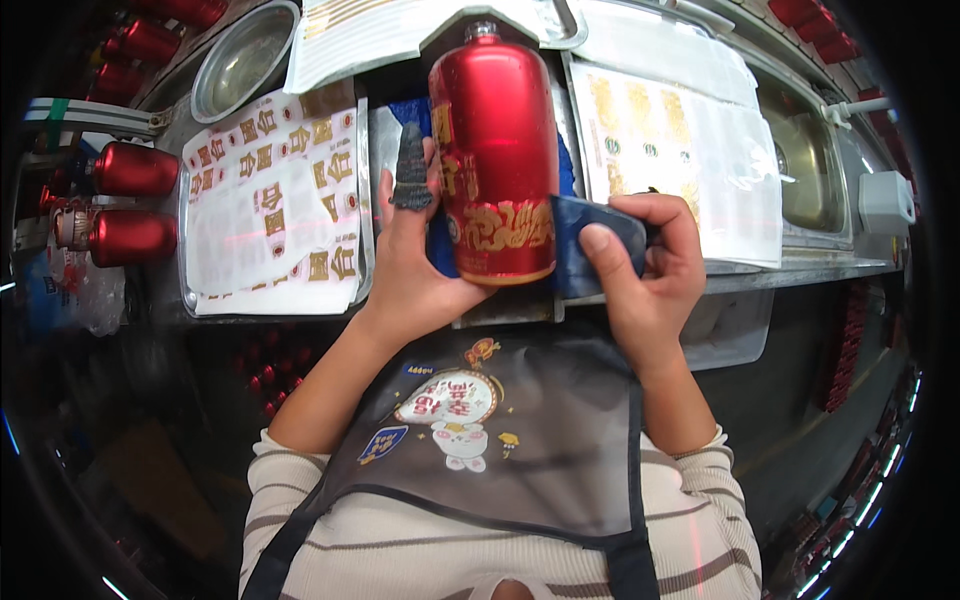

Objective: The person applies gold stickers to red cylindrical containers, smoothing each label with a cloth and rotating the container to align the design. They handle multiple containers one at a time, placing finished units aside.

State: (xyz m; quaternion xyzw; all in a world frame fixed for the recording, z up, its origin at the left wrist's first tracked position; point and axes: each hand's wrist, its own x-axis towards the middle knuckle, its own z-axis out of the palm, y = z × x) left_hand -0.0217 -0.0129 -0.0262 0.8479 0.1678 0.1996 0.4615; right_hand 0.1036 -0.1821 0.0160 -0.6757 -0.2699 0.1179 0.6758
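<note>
A shiny red bottle (500, 140) with gold dragon-like decoration lies in front of me, its neck pointing away and its base toward me. My left hand (405, 265) holds it along the left side, the thumb by the base; one finger wears a dark ribbed cover (411, 170). In my right hand (660, 285) a flat dark blue scraper-like piece (578, 245) is pinched between thumb and fingers. Its edge meets the lower right side of the bottle, beside the gold pattern. Blue cloth (568, 160) shows behind the bottle.
Left, a metal tray (366, 215) holds gold-printed decal sheets (265, 230). More sheets (660, 150) lie right, beside a metal basin (815, 190). A metal bowl (245, 60) stands far left. Red bottles (135, 237) lie at the left edge. A white container (886, 203) is far right.
</note>
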